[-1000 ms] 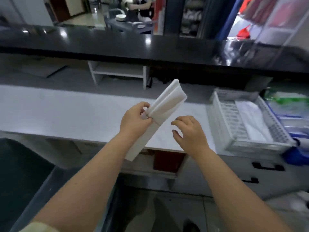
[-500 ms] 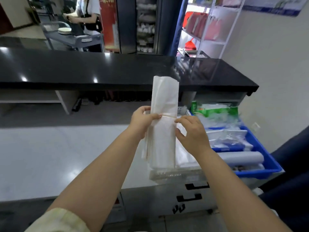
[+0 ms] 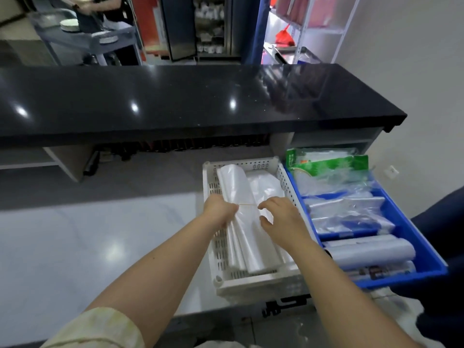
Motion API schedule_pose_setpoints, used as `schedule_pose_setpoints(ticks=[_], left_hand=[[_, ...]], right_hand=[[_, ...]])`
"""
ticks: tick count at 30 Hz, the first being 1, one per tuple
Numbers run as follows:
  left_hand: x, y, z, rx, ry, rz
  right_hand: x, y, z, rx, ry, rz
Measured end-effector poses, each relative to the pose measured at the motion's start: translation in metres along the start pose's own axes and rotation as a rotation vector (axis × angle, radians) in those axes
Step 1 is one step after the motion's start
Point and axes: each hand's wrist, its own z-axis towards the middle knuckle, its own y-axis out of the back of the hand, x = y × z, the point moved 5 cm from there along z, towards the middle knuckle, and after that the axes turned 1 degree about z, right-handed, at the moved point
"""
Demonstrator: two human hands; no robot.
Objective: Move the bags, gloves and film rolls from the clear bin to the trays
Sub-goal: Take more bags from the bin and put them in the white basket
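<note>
Head view: left grip (image 3: 218, 209) holds bag bundle (image 3: 241, 187); green packet (image 3: 331, 164) print unreadable.

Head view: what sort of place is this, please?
Probably a restaurant or canteen service area: a long black counter, a cart with stacked plates behind it, and a white tray and a blue tray holding plastic bags and film rolls.

I have only one view: a wide-angle camera on the person's head, facing forward and down. The left hand (image 3: 219, 209) and right hand (image 3: 283, 219) sit close, near centre, over the white tray (image 3: 251, 282). The black counter (image 3: 175, 101) lies beyond. Straight lines look bowed at the edges, probably by the lens.
</note>
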Motion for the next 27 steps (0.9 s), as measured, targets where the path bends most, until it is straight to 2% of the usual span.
schedule_pose_setpoints(ticks=[5,8,12,16,21,23,27], left_hand=[[-0.016,0.008,-0.020,-0.121,-0.356,0.580],[-0.006,0.003,-0.035,-0.126,-0.491,0.764],[0.018,0.015,-0.053,-0.212,-0.612,0.782],[0.037,0.029,-0.075,-0.280,-0.646,0.755],[0.057,0.045,-0.098,-0.352,-0.628,0.751],[0.064,0.056,-0.106,-0.368,-0.622,0.767],[0.079,0.090,-0.132,-0.445,-0.637,0.794]], right_hand=[[-0.006,-0.032,0.005,0.186,-0.116,-0.021],[-0.008,-0.048,0.004,0.260,-0.283,0.066],[0.010,-0.064,0.003,0.225,-0.343,0.171],[0.036,-0.078,-0.002,0.159,-0.247,0.058],[0.043,-0.075,-0.009,0.162,-0.248,0.025],[0.052,-0.065,-0.012,0.141,-0.185,0.018],[0.114,-0.048,-0.040,0.086,0.101,0.005]])
